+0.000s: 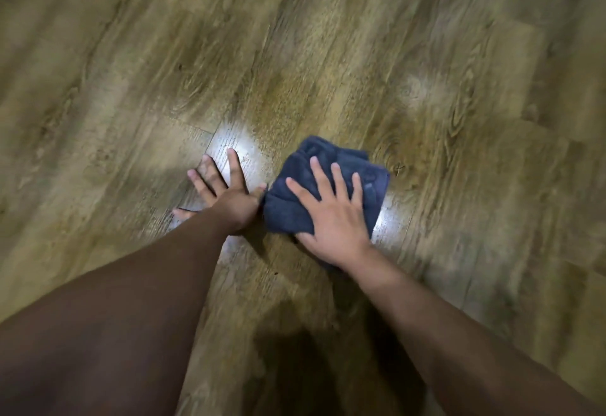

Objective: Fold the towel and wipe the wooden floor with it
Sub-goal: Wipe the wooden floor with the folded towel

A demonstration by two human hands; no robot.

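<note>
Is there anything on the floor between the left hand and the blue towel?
Nothing. In the head view the left hand lies flat on the wooden floor, its thumb reaching the edge of the towel under the right hand.

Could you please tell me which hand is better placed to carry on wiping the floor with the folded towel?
The right hand: it lies flat, fingers spread, on the folded dark blue towel. The left hand rests palm-down on the bare wooden plank floor beside it, seemingly bracing.
</note>
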